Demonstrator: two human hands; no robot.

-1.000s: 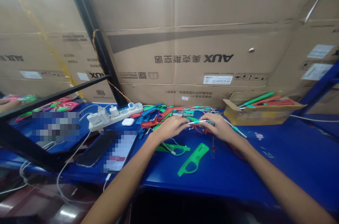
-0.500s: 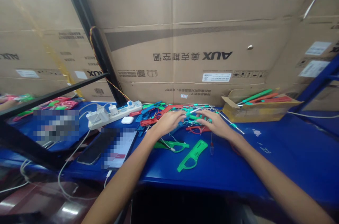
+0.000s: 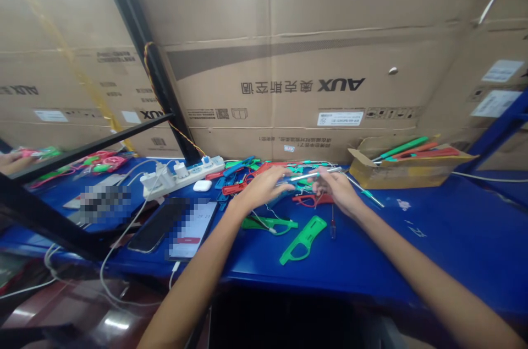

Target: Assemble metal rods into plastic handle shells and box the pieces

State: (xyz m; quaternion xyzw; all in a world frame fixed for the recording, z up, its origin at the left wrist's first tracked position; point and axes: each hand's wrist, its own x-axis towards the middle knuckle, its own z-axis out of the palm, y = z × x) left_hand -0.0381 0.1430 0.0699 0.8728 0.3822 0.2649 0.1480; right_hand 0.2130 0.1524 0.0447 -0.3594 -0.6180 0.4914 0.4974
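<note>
R hand pinches metal rod by edge of cardboard box.

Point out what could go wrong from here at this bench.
The metal rod between the left hand and right hand could snag the tangled wires beneath it. The green-handled tool by the right hand might get knocked or jab the wrist. The white cable beside the left forearm could catch and drag the phone.
</note>
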